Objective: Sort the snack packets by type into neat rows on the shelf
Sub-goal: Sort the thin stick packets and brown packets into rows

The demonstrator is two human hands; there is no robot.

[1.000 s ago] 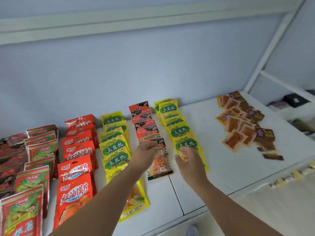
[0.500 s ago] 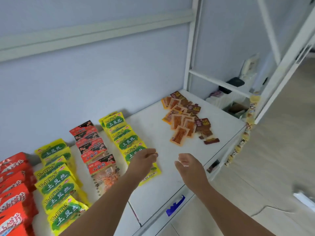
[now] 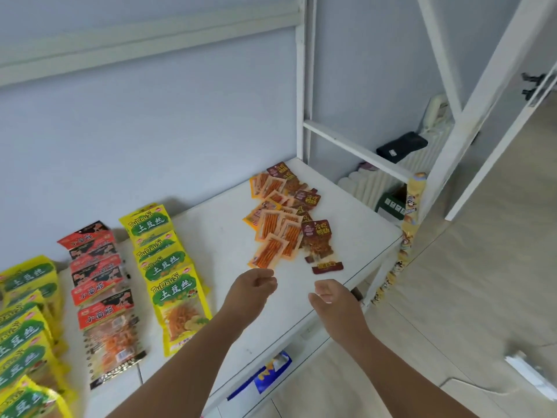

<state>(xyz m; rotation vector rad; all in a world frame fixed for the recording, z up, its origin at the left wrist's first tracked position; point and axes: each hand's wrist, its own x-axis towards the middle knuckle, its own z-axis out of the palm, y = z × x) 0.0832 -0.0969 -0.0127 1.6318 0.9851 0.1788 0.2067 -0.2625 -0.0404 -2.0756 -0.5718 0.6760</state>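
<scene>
Left hand [image 3: 253, 292], right hand [image 3: 336, 300], one mixed pile [image 3: 281, 227]

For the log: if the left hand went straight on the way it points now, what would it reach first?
Most likely the nearest orange packet, at the front edge of the unsorted pile just beyond the left hand. From this one view I cannot tell whether the hand would pass above it.
</scene>
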